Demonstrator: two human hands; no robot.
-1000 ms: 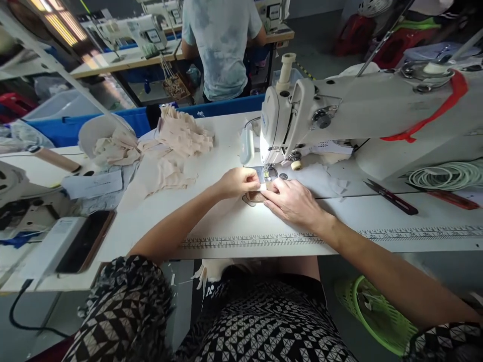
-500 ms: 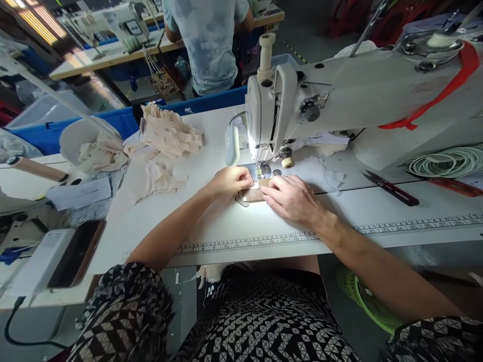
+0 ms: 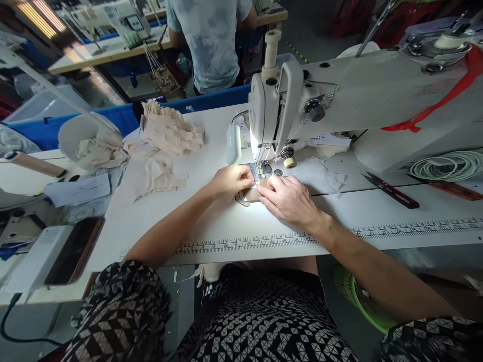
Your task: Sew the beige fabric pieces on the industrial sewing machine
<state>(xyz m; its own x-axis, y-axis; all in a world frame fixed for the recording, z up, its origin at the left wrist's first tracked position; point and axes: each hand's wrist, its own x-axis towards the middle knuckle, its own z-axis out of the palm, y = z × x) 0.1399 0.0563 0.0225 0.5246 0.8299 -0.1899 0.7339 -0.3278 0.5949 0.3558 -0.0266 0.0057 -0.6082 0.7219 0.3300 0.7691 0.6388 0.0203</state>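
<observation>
Under the lit head of the sewing machine [image 3: 260,120], both hands meet just in front of the presser foot [image 3: 261,170]. My left hand [image 3: 233,180] is closed in a pinch at the left edge of a small pale piece of fabric, mostly hidden by the fingers. From the other side my right hand [image 3: 289,201] has its fingers curled, with thumb and fingertips pressing the same piece. A tan, smooth-looking patch [image 3: 249,195] shows on the machine bed below the fingertips; whether it is cloth or a plate I cannot tell.
Pale fabric pieces [image 3: 169,128] lie heaped at the back left. Thread snips [image 3: 392,191] and coiled pale cord [image 3: 439,166] are on the right. A ruler strip [image 3: 241,245] lines the front edge. A phone [image 3: 75,251] lies left; a person [image 3: 211,45] sits beyond.
My right hand has shifted slightly left, bringing its fingertips closer to my left hand, and less of the tan patch shows. My left hand stays almost in place.
</observation>
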